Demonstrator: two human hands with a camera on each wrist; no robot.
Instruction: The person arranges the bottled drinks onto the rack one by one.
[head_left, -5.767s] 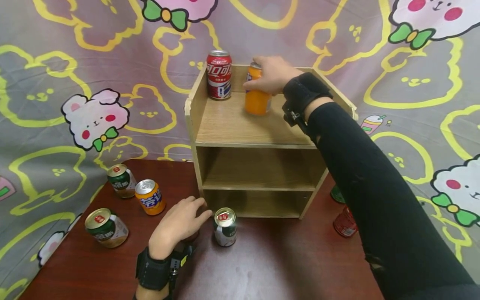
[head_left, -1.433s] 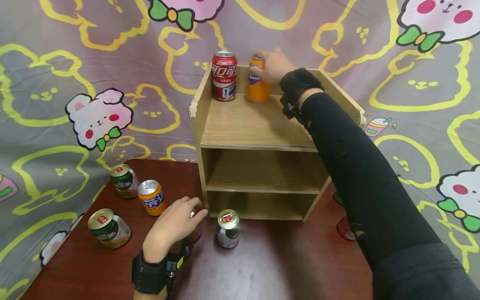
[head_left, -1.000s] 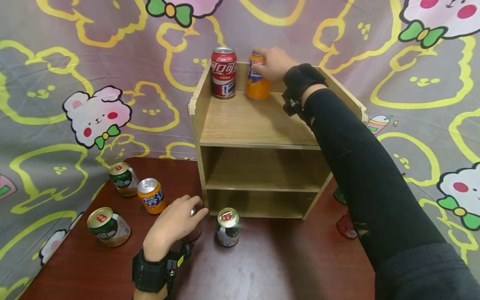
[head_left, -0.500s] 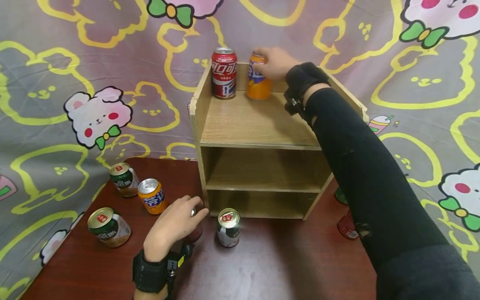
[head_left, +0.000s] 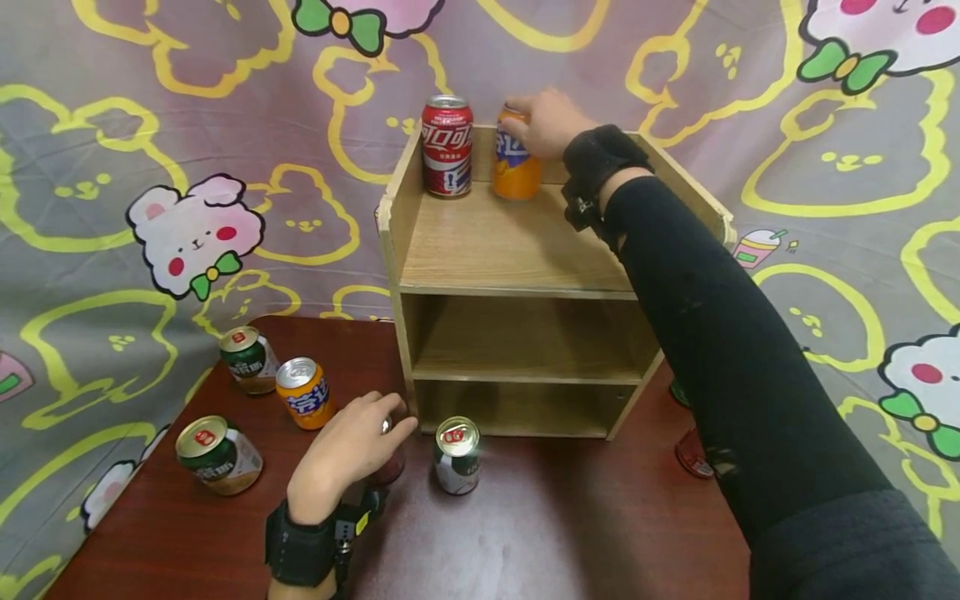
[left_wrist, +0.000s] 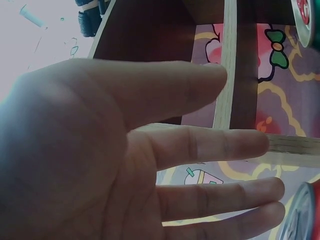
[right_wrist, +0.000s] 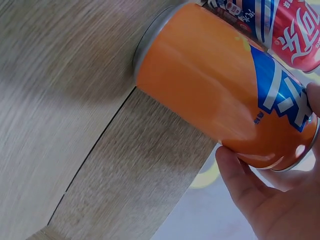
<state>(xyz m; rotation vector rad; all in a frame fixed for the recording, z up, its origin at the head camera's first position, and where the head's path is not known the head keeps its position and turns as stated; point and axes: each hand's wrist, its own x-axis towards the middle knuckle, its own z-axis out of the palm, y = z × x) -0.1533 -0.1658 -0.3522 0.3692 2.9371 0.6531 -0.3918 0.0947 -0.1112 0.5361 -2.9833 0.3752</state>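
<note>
In the head view my right hand (head_left: 551, 125) grips an orange soda can (head_left: 517, 171) near its top. The can stands upright on the top board of a wooden shelf (head_left: 517, 242), close to the back panel. The right wrist view shows fingers on either side of the can's upper end (right_wrist: 280, 130). A red cola can (head_left: 447, 150) stands to its left in the head view. My left hand (head_left: 348, 450) hovers low over the table, fingers extended in the left wrist view. Under it a dark red can (head_left: 388, 468) is mostly hidden; contact is unclear.
Right of the left hand stands a green-and-white can (head_left: 457, 462). On the left are an orange can (head_left: 305, 398) and two green cans (head_left: 217, 458). A red can (head_left: 693, 454) and a green one, partly hidden by my right arm, stand right of the shelf.
Since the earliest frame, the orange can has moved back on the top board, and its label has turned more toward the front. My left hand has stayed nearly still. The last second shows little movement.
</note>
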